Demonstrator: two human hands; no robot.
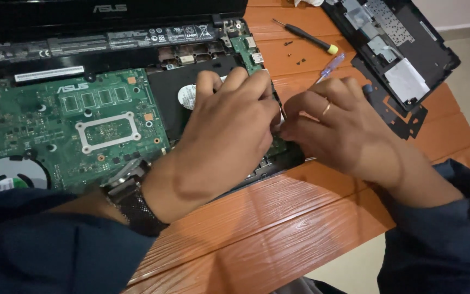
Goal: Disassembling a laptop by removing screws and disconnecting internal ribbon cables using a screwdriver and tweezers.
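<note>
Lying opened on an orange slatted table (pixel 278 239), the laptop base (pixel 110 109) runs its long axis left to right, green motherboard (pixel 55 120) exposed, hinge at the far edge. The left hand (pixel 224 141) curls over the black hard drive (pixel 175 92); the right hand (pixel 338 130) pinches narrowly at the base's right edge; what it grips is hidden. Two screwdrivers (pixel 305 37) lie near the far edge.

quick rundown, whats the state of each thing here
laptop: opened up, green board bare
left hand: flat on the black drive bay
right hand: fingertips pinching at the laptop's right edge; held item hidden
black screwdriver: lying loose on the table
removed cover: set aside, inner side up
</note>
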